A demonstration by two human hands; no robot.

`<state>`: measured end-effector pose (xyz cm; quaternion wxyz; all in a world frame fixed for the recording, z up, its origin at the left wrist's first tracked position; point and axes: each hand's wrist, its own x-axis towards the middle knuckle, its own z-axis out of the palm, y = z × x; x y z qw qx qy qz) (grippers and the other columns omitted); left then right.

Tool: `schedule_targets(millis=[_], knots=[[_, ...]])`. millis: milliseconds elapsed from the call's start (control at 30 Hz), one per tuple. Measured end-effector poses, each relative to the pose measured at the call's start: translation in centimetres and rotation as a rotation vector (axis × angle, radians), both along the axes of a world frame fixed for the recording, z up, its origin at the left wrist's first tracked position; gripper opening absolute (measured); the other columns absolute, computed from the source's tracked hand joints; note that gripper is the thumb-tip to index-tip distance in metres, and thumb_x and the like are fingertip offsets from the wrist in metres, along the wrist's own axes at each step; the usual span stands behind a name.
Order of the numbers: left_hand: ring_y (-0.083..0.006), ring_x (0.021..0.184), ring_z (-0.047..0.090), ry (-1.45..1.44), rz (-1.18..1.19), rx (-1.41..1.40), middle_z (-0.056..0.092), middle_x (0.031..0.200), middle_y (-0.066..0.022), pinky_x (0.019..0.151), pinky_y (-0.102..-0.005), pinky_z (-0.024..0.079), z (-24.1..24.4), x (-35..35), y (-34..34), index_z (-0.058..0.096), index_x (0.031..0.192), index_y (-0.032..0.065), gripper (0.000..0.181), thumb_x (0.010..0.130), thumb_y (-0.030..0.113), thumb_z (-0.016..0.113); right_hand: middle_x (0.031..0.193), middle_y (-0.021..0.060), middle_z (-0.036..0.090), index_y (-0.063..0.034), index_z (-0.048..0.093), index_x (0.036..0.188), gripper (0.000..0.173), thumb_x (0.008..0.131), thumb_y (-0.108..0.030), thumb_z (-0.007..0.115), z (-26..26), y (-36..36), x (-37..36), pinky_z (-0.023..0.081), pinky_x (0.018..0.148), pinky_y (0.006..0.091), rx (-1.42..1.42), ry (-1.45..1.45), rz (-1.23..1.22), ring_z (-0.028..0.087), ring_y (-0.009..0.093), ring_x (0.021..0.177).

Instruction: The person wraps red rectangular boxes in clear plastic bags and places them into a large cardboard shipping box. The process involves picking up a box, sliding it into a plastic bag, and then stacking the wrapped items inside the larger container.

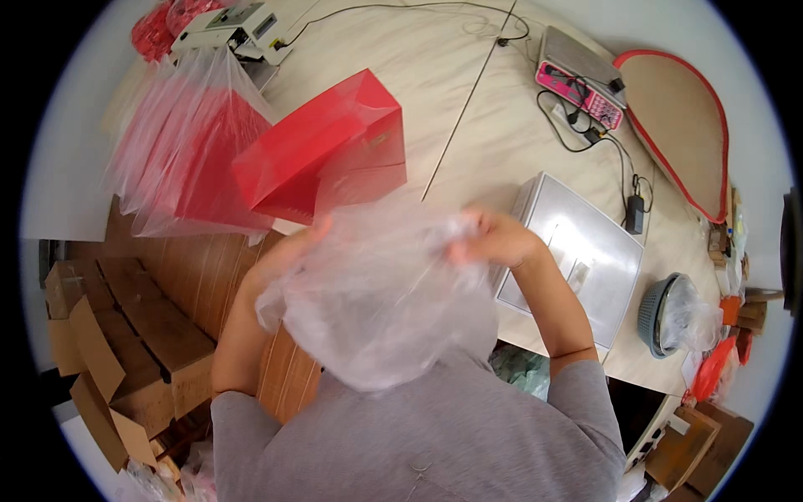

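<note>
A large clear plastic bag [389, 295] is spread between my hands, in front of my chest. My right hand [499, 241], blurred by motion, grips its upper right edge. At the upper left of the bag is my left hand [313, 232], its fingers partly covered by the film but holding the edge. Just beyond the bag, a glossy red box [326, 141] lies tilted on the table; the plastic hides part of its near end. To its left stands a clear plastic bag [194, 144] packed with red items.
A metallic case [580, 251] rests right of my right hand. Farther back are a pink-fronted digital scale [580, 81], cables, a power adapter [635, 214] and a white machine [232, 28]. A grey basket [652, 314] stands right; cardboard boxes [150, 320] sit on the floor at left.
</note>
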<state>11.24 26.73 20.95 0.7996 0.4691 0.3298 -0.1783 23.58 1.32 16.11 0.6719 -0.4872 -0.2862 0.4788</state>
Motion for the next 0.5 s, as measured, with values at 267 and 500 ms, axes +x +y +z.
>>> schedule_targets(millis=[267, 500], knots=[[-0.0128, 0.098, 0.057, -0.294, -0.503, 0.478, 0.062, 0.108, -0.0078, 0.087, -0.0287, 0.045, -5.3, 0.7, 1.6, 0.058, 0.113, -0.0008, 0.036, 0.097, 0.03, 0.046, 0.083, -0.0012, 0.06, -0.008, 0.059, 0.095, 0.024, 0.092, -0.032, 0.056, 0.7, 3.2, 0.7, 0.047, 0.067, 0.0231, 0.078, 0.491, -0.544, 0.057, 0.007, 0.074], [-0.0229, 0.082, 0.062, -0.47, 0.193, 0.119, 0.064, 0.085, -0.0093, 0.075, -0.0318, 0.052, -3.3, 1.8, 3.5, 0.058, 0.096, 0.0032, 0.048, 0.097, 0.046, 0.036, 0.086, -0.0009, 0.062, -0.0079, 0.06, 0.089, 0.031, 0.082, -0.037, 0.068, -3.5, 2.4, 0.4, 0.045, 0.067, 0.0238, -0.21, 0.082, -0.165, 0.056, 0.007, 0.078]])
